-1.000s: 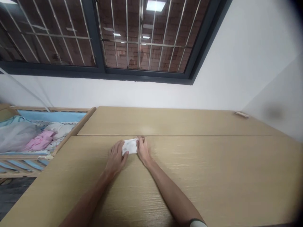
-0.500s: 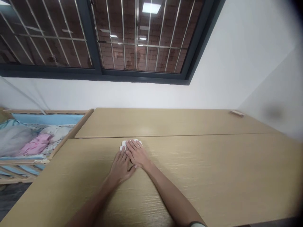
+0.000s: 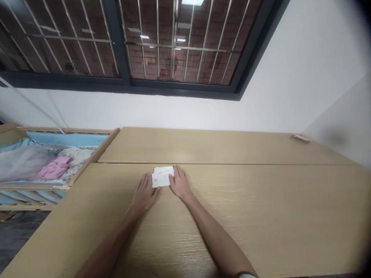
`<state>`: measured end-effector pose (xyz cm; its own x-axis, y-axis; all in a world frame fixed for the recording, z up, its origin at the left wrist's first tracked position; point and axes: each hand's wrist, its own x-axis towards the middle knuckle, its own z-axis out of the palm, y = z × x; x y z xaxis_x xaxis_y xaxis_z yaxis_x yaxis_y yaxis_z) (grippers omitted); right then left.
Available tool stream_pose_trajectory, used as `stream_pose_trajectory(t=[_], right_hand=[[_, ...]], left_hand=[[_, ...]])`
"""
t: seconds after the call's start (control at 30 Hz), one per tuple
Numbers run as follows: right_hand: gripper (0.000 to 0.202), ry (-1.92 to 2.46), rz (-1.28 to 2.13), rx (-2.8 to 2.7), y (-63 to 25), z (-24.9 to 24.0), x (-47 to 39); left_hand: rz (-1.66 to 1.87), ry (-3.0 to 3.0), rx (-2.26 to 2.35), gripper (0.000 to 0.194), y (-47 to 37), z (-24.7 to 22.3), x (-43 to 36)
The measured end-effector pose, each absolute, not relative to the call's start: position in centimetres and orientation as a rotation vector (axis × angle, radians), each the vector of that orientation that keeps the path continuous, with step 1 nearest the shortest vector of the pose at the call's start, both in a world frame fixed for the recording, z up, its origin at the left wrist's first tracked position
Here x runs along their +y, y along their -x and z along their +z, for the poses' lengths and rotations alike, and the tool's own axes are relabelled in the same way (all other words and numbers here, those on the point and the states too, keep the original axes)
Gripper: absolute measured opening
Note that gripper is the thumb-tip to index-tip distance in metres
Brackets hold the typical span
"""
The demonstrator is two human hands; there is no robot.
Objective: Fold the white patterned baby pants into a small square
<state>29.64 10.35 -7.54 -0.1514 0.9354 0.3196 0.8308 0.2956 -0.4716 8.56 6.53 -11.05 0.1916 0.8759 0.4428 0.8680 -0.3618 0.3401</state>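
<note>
A small stack of white cards or papers [image 3: 162,177] lies on the wooden surface [image 3: 246,216], just in front of the seam between two boards. A small green mark shows on its top piece. My left hand [image 3: 145,193] lies flat at the left edge of the stack, thumb stretched along its near side. On the right edge rests my right hand [image 3: 181,183], its thumb tip touching the stack's near right corner and its fingers stretched along the side. Both hands have their fingers extended and lie on the board.
To the left stands a wooden crib [image 3: 31,187] with blue lining, a pink cloth [image 3: 55,168] and white bedding. A small pale object [image 3: 301,138] lies at the back right of the boards. Behind are a white wall and a barred window [image 3: 182,50].
My hands have moved apart to either side of the white stack, which was mostly covered by them before and now shows. The camera view has shifted slightly.
</note>
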Motion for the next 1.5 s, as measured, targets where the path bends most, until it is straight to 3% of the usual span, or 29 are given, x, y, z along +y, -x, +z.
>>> stream_pose_trajectory(t=[0.17, 0.27, 0.5, 0.7, 0.87, 1.0, 1.4, 1.5], right_hand=[[0.030, 1.367, 0.442, -1.807, -30.4, -7.6, 10.7], [0.026, 1.314, 0.492, -1.770, -30.6, -7.4, 10.6], [0.025, 1.368, 0.378, -1.790, -30.2, -7.4, 11.2], [0.032, 1.456, 0.212, -1.858, -30.0, -7.5, 11.3], [0.048, 1.360, 0.000, -2.077, -29.3, -6.3, 10.0], [0.049, 1.295, 0.071, -2.298, -29.0, -6.0, 9.6], [0.071, 1.529, 0.264, -2.136, -29.2, -6.8, 10.3], [0.066, 1.380, 0.201, -2.178, -29.4, -6.3, 10.1]], left_hand=[[1.019, -2.277, 1.663, 0.046, -7.9, -10.8, 7.2], [1.033, -2.233, 1.680, 0.038, -8.0, -10.7, 7.2], [1.119, -2.309, 1.723, 0.055, -8.8, -9.2, 6.4], [0.869, -2.753, 1.472, 0.053, -10.7, -8.3, 4.5], [0.758, -2.750, 1.586, 0.051, -11.5, -8.7, 3.7], [0.767, -2.671, 1.593, 0.054, -11.5, -8.9, 3.9], [0.758, -2.608, 1.583, 0.059, -11.1, -8.7, 3.9], [0.752, -2.607, 1.581, 0.058, -11.0, -8.8, 4.1]])
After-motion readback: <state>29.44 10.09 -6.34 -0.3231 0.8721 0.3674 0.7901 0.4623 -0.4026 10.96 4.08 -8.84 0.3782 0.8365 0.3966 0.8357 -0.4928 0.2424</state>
